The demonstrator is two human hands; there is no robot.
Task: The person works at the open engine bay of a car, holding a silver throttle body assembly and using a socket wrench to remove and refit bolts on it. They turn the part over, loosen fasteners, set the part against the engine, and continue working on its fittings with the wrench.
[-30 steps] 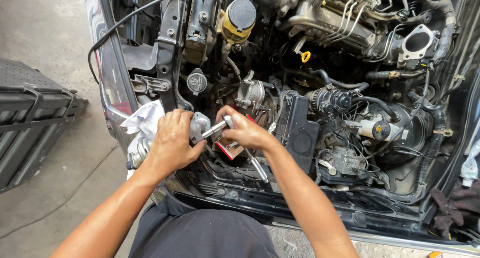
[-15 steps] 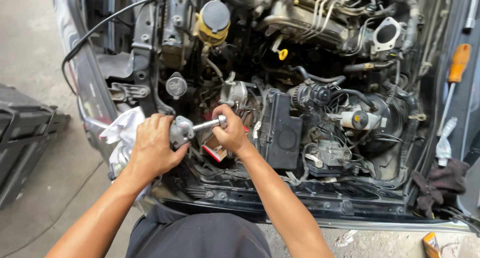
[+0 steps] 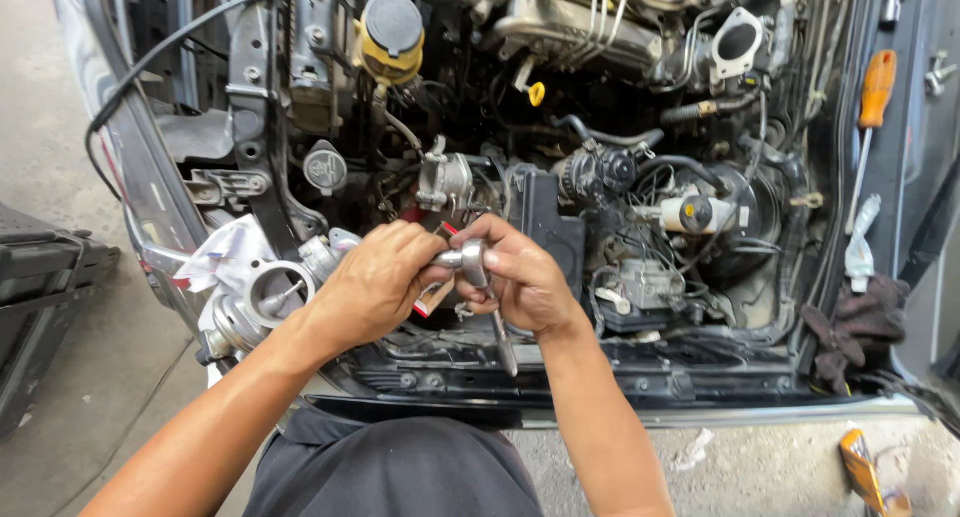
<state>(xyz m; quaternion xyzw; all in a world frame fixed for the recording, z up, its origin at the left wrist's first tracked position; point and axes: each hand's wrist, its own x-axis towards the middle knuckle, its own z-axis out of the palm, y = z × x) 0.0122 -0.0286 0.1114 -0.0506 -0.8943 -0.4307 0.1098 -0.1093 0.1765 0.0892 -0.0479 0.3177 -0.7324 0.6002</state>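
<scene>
1. Left hand pinches the head of a ratchet wrench above the engine bay.
2. Right hand wraps its handle, which points to 6 o'clock.
3. A round metal housing lies at 9 o'clock.

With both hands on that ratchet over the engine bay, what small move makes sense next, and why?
Probably a short twist by the left hand on the socket end while the right hand steadies the ratchet. Both hands grip the tool in mid-air, its handle hanging down, clear of the engine, so it looks like it is being set up, not used on a bolt.
</scene>
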